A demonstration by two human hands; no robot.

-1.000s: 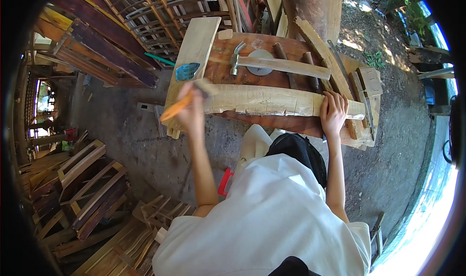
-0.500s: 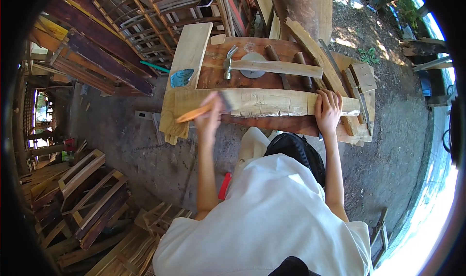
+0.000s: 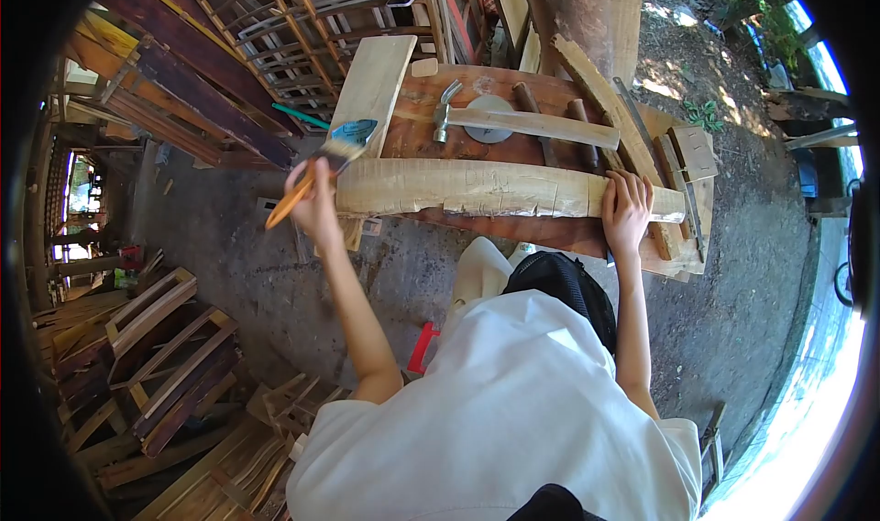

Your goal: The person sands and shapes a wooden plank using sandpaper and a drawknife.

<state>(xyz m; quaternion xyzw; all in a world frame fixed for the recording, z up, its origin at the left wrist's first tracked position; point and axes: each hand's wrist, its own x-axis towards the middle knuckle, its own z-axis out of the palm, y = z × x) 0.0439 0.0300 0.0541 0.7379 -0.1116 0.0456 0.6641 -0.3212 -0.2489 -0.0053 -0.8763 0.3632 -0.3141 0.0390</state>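
A long pale wooden plank (image 3: 477,189) lies across a reddish workbench (image 3: 513,150). My left hand (image 3: 314,200) grips a paintbrush (image 3: 323,168) with an orange handle, its bristles over the plank's left end. My right hand (image 3: 628,211) presses flat on the plank's right end, fingers spread.
A claw hammer (image 3: 522,122) with a pale wooden handle lies on the bench over a round grey disc (image 3: 490,118). A pale board (image 3: 371,86) leans at the bench's left. Wooden frames and slats (image 3: 174,356) are piled to the left; a tree trunk (image 3: 587,12) stands behind.
My left hand swept the brush along the plank: it sat near the middle-left half a second ago and has now moved past the left end. The right hand stayed put.
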